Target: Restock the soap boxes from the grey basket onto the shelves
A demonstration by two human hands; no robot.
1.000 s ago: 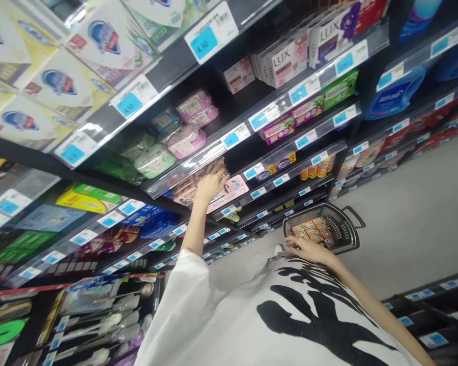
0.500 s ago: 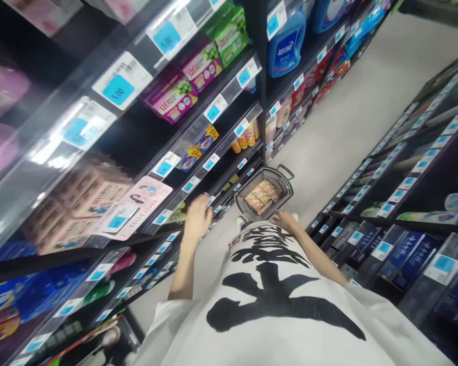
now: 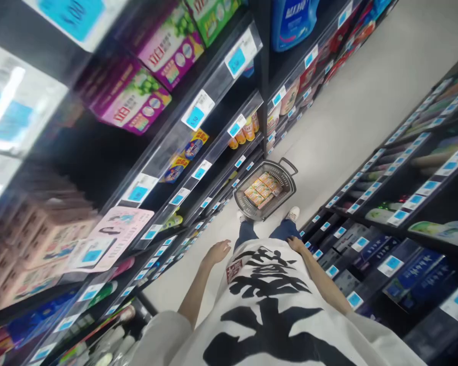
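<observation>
My left hand (image 3: 217, 252) hangs in the air to the left of my shirt, its fingers stretched out and holding nothing. My right hand (image 3: 294, 244) is down at my right thigh, fingers loosely extended; I see nothing in it. On the floor just ahead of my feet stands a dark shopping basket (image 3: 287, 184), its handle (image 3: 289, 165) folded out at the far side. Inside lie several small orange-and-white boxes (image 3: 262, 189). Neither hand touches the basket.
Shelves on the left carry purple detergent boxes (image 3: 139, 104), pink boxes (image 3: 57, 239), yellow-blue packs (image 3: 175, 168) and a blue bottle (image 3: 292, 23). A pink card (image 3: 118, 234) juts from one shelf edge. Shelves with blue boxes (image 3: 416, 272) line the right. Pale floor (image 3: 339, 122) runs between.
My left hand has come down and right, away from the shelf edge. My right hand has drawn back from beside the basket to my thigh. The view has shifted; both shoes now show.
</observation>
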